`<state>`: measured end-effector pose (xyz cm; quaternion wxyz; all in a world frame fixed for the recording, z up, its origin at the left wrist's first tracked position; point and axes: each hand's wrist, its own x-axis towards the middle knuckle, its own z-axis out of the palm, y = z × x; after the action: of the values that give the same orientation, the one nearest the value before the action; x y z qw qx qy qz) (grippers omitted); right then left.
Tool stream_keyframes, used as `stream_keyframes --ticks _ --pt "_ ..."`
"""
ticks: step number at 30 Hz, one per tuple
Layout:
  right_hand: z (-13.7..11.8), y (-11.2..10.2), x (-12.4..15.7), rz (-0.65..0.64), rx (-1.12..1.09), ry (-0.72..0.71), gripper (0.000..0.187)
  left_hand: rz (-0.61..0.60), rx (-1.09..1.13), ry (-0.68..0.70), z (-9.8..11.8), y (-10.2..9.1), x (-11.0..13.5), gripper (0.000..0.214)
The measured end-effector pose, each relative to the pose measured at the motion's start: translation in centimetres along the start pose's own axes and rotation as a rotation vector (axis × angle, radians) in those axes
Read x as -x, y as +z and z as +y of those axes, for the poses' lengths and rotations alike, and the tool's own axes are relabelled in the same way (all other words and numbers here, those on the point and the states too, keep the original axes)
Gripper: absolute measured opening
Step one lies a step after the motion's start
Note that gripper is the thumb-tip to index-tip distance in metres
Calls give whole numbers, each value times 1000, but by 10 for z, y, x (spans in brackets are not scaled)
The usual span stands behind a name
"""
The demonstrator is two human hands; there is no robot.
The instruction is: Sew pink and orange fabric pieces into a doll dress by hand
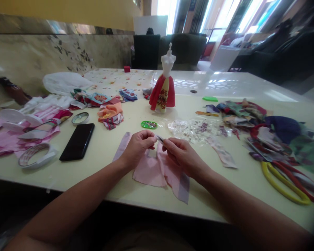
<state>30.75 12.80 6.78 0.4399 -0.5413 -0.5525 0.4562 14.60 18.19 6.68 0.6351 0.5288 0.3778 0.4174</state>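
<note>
Black glossy smartphone (77,142) lies well left of left hand (137,148), whose fingers pinch a small dark metal piece (160,138). Right hand (181,157) grips the same piece from the other side. Pale pink cloth (149,170) lies under both hands. Clear sequin scatter (191,130) lies beyond right hand.

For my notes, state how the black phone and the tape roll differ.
The phone is a flat, solid black slab; the tape roll is a pale ring with an open centre. The phone is glossy and rectangular; the tape roll is round. Both rest on the table, left of centre.
</note>
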Motion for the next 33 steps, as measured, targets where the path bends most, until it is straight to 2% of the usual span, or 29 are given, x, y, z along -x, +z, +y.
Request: stream_keyframes --ticks 14,33 --pt "4 -3 -3 11 36 -37 43 -35 -25 -8 0 -2 -2 17" --pt "8 -5 -5 23 50 -28 43 -98 -21 -126 7 -9 -4 22"
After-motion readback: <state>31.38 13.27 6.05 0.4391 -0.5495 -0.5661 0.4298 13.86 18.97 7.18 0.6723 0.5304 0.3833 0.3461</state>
